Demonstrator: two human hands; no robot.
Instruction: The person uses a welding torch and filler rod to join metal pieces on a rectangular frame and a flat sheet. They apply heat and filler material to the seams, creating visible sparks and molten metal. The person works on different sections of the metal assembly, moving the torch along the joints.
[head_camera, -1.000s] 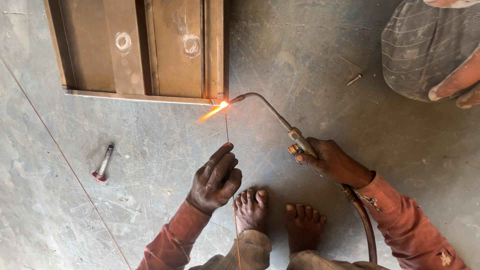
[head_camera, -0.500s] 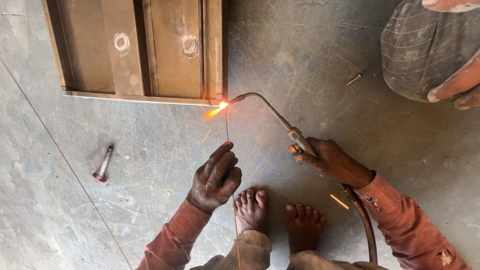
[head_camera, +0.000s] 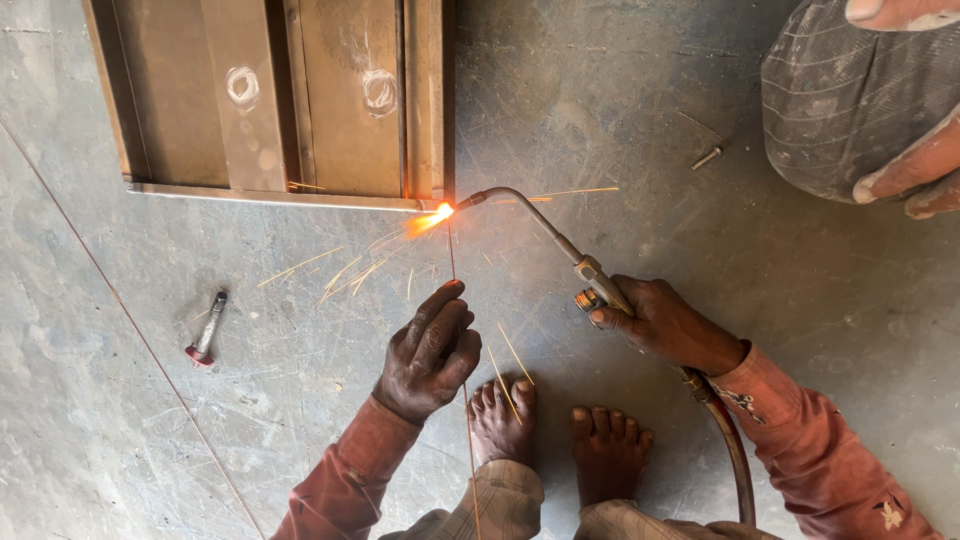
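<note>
Right at the lower right corner of the metal frame (head_camera: 270, 100) on the floor, the flame (head_camera: 437, 215) bites and throws sparks. Best, I judge, to keep the cutting torch (head_camera: 545, 235) tip steady and just off the steel. The right hand (head_camera: 665, 325) wraps the torch handle; the left hand (head_camera: 430, 350), curled, pinches a thin filler rod (head_camera: 452, 255) leading toward the flame. Bare feet (head_camera: 555, 435) sit close below; a small tool (head_camera: 205, 328) lies apart, left.

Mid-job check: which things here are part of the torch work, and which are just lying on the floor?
In use: torch in right hand; thin rod in left hand; metal frame.
Lying about: red-tipped tool; small bolt.
</note>
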